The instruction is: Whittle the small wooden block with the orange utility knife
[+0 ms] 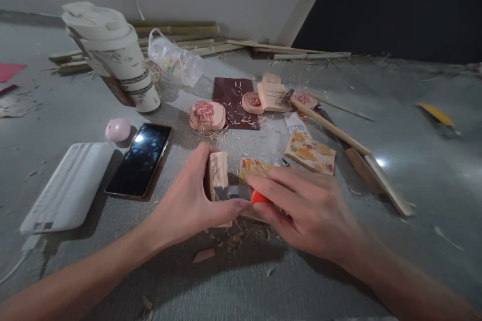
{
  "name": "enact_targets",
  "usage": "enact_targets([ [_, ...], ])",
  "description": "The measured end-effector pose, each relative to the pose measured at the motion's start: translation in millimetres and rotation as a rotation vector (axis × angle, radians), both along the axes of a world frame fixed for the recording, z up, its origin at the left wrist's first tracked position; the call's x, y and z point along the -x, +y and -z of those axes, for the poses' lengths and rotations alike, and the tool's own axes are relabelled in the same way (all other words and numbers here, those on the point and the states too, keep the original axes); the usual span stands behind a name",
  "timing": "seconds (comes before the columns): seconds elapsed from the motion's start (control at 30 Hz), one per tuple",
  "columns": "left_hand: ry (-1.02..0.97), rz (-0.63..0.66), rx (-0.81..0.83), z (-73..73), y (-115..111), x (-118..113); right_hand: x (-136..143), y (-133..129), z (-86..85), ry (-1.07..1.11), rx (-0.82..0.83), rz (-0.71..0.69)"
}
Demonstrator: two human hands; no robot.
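In my left hand is a small pale wooden block, standing on the grey surface with dark marks on its upper face. My right hand grips an orange-handled knife. Its grey blade lies across the block and points left. The left thumb reaches along the near side of the blade, close to the orange handle. Partly under my right hand is a colourful patterned piece. Wood shavings lie just in front of the block.
Left are a phone, a white power bank, a pink round object and a tall cup. Beyond the hands lie red-marked wooden pieces and a dark red sheet. A long stick and a patterned board are right.
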State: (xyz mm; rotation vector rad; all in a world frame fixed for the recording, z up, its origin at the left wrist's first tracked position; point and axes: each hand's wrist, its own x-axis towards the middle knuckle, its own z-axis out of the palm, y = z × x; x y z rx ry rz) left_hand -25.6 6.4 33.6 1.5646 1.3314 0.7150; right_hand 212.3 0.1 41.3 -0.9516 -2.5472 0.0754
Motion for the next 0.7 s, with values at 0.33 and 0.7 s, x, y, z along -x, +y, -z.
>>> enact_targets([
  [0.33, 0.023, 0.009, -0.019, -0.3, -0.7, 1.0, -0.3, -1.0, -1.0, 0.003, -0.002, -0.001],
  [0.7, -0.005, -0.044, -0.122, 0.2, -0.8, -1.7, 0.5, -1.8, -1.6, 0.019, -0.002, -0.007],
])
